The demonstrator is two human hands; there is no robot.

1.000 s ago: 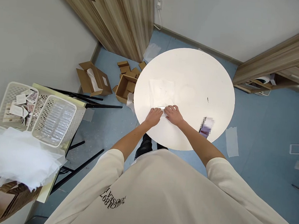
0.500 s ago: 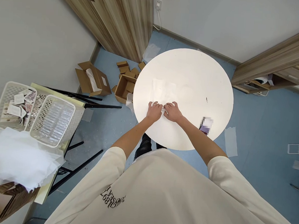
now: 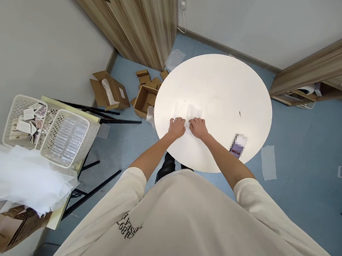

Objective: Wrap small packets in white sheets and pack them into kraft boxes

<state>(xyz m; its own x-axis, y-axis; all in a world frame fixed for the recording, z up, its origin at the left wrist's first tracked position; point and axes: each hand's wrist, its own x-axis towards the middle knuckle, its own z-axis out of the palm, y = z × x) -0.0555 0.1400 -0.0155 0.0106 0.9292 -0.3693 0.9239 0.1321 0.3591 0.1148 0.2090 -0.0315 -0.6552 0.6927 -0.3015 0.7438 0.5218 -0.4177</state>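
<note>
A thin, whitish, see-through sheet (image 3: 195,111) lies on the round white table (image 3: 221,81), hard to tell from the tabletop. My left hand (image 3: 177,127) is at its left part, fingers bent and closed down on the sheet. A short way to the right, my right hand (image 3: 198,127) has its fingers curled in on the same sheet. A narrow strip of the sheet shows between the two hands. The fingertips are partly hidden, so how firmly each hand grips cannot be seen.
A blurred-out phone-like object (image 3: 238,145) lies at the table's right front. To the left, a side table holds a basket of clear plastic packs (image 3: 65,138), a basket of small cards (image 3: 28,120) and white sheets (image 3: 23,180). Open cardboard boxes (image 3: 110,92) stand on the floor.
My right hand has shifted slightly right, away from my left, widening the gap between them. More of the sheet shows beyond the right hand. The view has shifted a little.
</note>
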